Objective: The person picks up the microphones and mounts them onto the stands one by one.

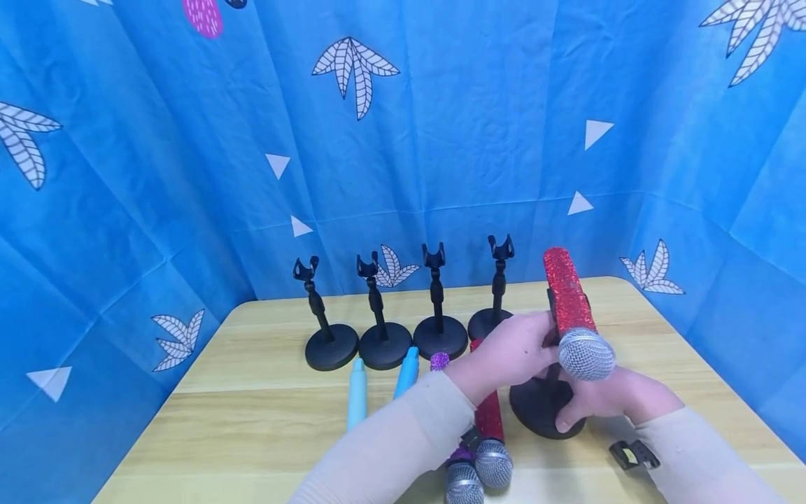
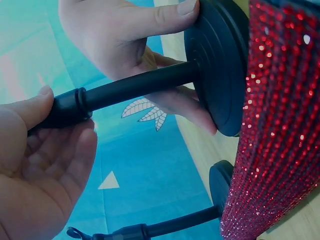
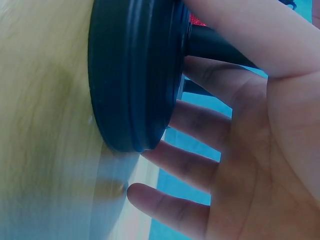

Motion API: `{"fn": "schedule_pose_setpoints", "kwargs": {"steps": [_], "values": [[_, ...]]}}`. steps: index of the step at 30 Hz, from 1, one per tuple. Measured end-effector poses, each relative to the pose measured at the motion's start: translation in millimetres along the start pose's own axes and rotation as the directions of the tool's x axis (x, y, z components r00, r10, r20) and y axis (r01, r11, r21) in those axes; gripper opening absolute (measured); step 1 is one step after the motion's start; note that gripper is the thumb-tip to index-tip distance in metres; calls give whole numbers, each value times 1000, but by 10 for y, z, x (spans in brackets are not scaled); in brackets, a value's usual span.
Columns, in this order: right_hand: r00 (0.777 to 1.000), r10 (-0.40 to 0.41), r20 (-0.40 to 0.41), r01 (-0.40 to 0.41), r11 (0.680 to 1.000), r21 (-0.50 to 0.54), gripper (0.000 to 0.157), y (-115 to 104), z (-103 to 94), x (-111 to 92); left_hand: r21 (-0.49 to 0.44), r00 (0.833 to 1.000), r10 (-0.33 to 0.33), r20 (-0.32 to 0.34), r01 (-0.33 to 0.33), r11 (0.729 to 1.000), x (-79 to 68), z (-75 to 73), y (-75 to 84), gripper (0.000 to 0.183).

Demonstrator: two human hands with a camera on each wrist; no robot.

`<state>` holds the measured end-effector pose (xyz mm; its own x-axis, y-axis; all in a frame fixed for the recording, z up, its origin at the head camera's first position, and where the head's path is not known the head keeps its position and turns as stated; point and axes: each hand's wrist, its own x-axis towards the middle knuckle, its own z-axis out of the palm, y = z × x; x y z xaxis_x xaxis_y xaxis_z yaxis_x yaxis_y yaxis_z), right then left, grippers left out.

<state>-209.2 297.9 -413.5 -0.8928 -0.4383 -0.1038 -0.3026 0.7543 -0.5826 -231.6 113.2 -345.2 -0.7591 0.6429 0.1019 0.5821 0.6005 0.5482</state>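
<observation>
Blue leaf-printed cloth (image 1: 485, 133) behind a pale wood-grain worktop (image 1: 252, 427). Above the right hand (image 1: 613, 399), a red glittery microphone (image 1: 569, 287), silver-headed, tilted atop a black round-based stand (image 1: 535, 413). Left hand (image 1: 516, 348) curled round the stand's collar (image 2: 75, 106), right gripping its base (image 2: 217, 75), presumably for steadiness. Beyond and leftward of the left hand, four close-set black stands (image 1: 385, 348); more room rightward, short of the worktop's edge.

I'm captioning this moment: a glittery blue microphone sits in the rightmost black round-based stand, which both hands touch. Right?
Only the colour is wrong: the head view shows a glittery red microphone in the rightmost black round-based stand, which the left hand and right hand touch.
</observation>
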Motion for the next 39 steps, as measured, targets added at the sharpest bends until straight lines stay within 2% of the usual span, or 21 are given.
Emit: {"fn": "schedule_pose_setpoints", "kwargs": {"steps": [3,6,13,16,20,28,31,34,39], "values": [[1000,30,10,-30,999,13,86,-1,7,-15,77,1000,-1,-20,3,997,-8,14,9,29],[1000,23,8,-23,1000,11,87,2,10,-21,105,1000,5,-15,-3,994,-22,2,6,27],[1000,2,-10,-2,1000,4,88,10,-13,-15,6,1000,15,19,-15,1000,-22,-37,-39,22],[1000,-10,-15,11,1000,5,88,7,-24,-13,-11,1000,10,9,-10,1000,-17,-29,-60,23],[999,-20,-25,20,1000,4,89,-5,-25,-14,-79,1000,-3,-11,2,997,-17,-5,-95,25],[999,1,-38,-1,1000,18,106,-11,-7,-24,-226,998,-55,9,56,973,-23,15,-94,27],[999,8,-42,-9,1000,-5,102,-26,-15,-26,-246,998,-61,15,63,967,-20,-1,-85,27],[1000,5,-24,-6,999,-43,90,-35,-34,-17,-247,999,-33,11,34,968,-11,-34,-78,25],[997,-25,67,24,999,22,76,-15,-39,16,-244,1000,9,10,-7,970,14,-115,-58,22]]}}
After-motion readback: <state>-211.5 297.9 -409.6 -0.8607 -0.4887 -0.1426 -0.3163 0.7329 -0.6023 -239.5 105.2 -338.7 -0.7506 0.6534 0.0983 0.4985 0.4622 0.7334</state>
